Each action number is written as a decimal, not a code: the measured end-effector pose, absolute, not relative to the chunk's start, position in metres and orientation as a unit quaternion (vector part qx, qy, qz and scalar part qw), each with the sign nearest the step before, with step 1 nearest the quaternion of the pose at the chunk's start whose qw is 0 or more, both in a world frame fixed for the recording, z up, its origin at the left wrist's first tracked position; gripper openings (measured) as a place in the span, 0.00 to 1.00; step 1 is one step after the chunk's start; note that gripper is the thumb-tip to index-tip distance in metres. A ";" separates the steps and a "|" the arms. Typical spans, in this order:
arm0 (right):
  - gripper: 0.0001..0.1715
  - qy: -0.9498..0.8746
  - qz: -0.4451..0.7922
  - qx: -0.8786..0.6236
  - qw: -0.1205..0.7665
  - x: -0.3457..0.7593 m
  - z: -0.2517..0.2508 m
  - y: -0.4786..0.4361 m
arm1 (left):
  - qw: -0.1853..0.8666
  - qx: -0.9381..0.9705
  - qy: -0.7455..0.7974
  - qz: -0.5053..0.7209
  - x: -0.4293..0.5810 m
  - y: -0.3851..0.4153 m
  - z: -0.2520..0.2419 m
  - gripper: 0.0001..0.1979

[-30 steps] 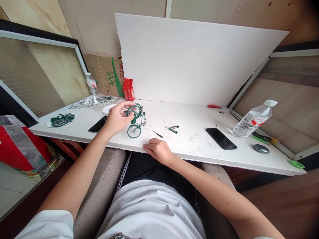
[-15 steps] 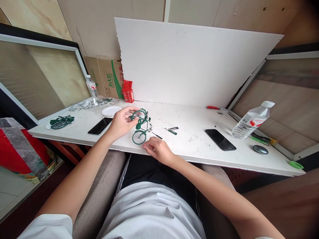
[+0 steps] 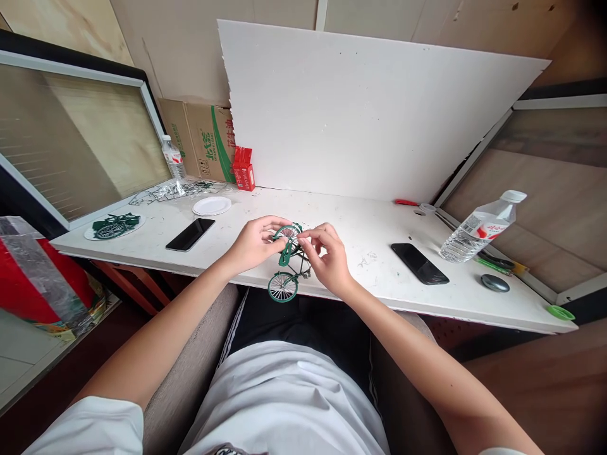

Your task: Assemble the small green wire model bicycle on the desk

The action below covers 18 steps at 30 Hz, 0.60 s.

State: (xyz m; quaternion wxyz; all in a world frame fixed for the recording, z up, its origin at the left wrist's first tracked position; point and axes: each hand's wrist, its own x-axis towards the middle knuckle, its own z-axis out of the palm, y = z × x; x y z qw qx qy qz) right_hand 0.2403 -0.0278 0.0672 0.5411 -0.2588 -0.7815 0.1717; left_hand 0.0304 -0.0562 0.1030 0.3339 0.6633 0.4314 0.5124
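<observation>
While left hand (image 3: 253,243) pinches green model bicycle (image 3: 286,254), centre frame, right hand (image 3: 329,259) pinches it alongside; gentle, steady grip likely best.

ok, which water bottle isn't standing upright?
The right-hand bottle, tipped over at the far right. The other bottle stands upright at the far left beside the cardboard box.

White short-sleeved shirt (image 3: 284,404) across the lower centre of the frame, black trousers (image 3: 303,322) with white side stripes (image 3: 236,328) above it, bare forearms, bare left hand (image 3: 253,243) and right hand (image 3: 332,262) at mid-frame.
</observation>
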 end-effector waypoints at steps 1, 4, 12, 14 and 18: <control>0.10 -0.785 0.164 -0.252 0.542 0.242 0.070 -0.027 | 0.346 0.662 0.433 0.505 0.031 -0.057 0.103 0.22; 0.09 -0.810 0.133 -0.247 0.515 0.247 0.077 -0.024 | 0.389 0.660 0.428 0.479 0.031 -0.058 0.104 0.24; 0.08 -0.876 0.087 -0.204 0.428 0.259 0.089 -0.020 | 0.472 0.672 0.388 0.419 0.030 -0.058 0.101 0.24; 0.10 -0.882 0.089 -0.197 0.419 0.258 0.089 -0.019 | 0.469 0.674 0.389 0.418 0.029 -0.057 0.099 0.23; 0.11 -0.884 0.093 -0.192 0.417 0.255 0.085 -0.017 | 0.450 0.676 0.403 0.422 0.030 -0.054 0.095 0.21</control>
